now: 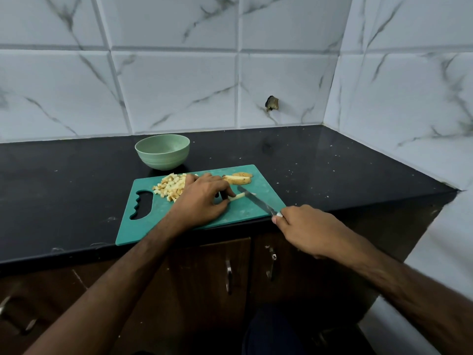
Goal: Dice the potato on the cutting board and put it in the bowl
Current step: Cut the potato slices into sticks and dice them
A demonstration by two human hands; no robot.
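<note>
A teal board (245, 213) lies on the black bench (332, 162), its near long edge running flush with the bench's front edge, its near left corner jutting slightly past that edge. A wavy handle slot is cut at the board's left end.

The left hand (202, 198) rests on the middle of the board, fingers curled down and pinching one end of a pale potato strip (236, 197) against the board. The right hand (309, 231) hangs off the bench's front edge, just right of the board's near right corner, gripping a knife (256, 199) by its handle. The blade reaches diagonally over the board, its tip part lying across the strip's free end.

A heap of dice (170, 188) sits on the board's left half, behind the left hand and touching it, close to the far edge. Two uncut slices (239, 178) lie at the board's far edge, right of the hand, the rearmost right at the rim.

A green bowl (162, 151) stands on the bench just behind the board's far edge, apart from it, no potato visible in it. Bare bench stretches left and right of the board. Behind the bowl the tiled wall (179, 85) rises, and a side wall closes the bench well to the board's right.
</note>
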